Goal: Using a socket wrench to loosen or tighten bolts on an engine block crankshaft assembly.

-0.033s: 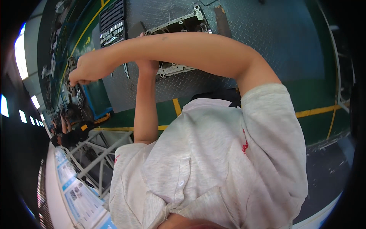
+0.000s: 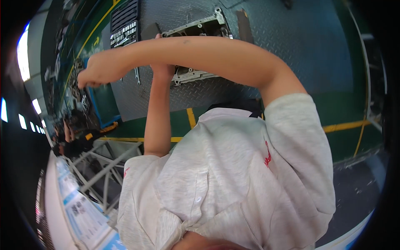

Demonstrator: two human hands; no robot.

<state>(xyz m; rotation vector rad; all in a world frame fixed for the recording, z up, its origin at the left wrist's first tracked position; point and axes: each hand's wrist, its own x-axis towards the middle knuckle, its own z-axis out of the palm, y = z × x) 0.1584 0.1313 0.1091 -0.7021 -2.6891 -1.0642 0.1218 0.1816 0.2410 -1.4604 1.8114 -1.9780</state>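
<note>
My right arm reaches across my body to the left, and my right hand is closed with its fingers curled under. Whatever it may hold is hidden. Under that forearm, my left hand is at the left end of a metal engine block. Its fingers are mostly covered by the right forearm; only one fingertip shows above it, beside the block's corner. The block lies on a grey checkered metal surface, its middle also covered by my arm.
An open black socket set case lies at the far left, with wrenches beside it. A dark block stands near the engine block, and a brown strip lies to its right. A white metal frame stands at the lower left.
My right hand has risen very slightly, still closed. The whole view has shifted a little; my left hand and the engine block keep their places relative to each other.
</note>
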